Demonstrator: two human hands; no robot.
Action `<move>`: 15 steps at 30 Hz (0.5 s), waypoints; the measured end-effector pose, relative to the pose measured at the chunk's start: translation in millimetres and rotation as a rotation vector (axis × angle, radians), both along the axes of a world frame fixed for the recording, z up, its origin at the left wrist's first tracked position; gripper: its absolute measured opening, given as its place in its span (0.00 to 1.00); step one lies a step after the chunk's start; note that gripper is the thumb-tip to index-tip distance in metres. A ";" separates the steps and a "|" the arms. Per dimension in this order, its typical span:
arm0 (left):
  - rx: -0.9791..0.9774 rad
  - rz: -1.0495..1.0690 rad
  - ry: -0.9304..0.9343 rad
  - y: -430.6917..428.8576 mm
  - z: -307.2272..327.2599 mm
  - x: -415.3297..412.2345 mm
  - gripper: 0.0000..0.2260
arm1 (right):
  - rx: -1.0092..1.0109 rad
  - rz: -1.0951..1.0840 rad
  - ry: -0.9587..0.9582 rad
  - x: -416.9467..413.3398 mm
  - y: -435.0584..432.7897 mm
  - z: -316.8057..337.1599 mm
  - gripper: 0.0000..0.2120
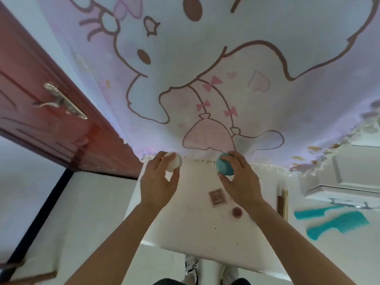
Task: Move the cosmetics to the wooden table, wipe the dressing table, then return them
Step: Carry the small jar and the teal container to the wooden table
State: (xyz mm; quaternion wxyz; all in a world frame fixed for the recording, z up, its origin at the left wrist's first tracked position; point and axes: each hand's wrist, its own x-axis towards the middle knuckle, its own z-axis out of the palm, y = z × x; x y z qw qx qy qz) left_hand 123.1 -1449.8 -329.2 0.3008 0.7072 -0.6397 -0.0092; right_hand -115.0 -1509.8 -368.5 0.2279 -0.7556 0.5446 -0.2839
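I had both hands out at the desk's far edge. Left hand gripped a white jar; right hand gripped a teal jar. Square compact and small red jar sat just below my right hand. Two teal combs lay well off to its right.

No text, label or number is clear enough to read.

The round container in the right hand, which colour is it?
Teal, seen in the head view: round container, right hand.
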 end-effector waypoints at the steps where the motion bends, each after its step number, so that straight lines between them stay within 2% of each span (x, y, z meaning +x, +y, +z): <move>1: -0.024 0.059 0.000 14.3 6.3 10.1 0.17 | -0.015 0.044 -0.027 14.9 1.8 3.5 0.23; 10: -0.245 0.506 -0.098 167.6 80.1 121.3 0.14 | -0.181 0.495 -0.192 194.6 66.3 63.8 0.24; 15: -0.275 0.750 -0.169 288.2 100.9 202.0 0.15 | -0.234 0.729 -0.304 320.6 139.5 92.1 0.24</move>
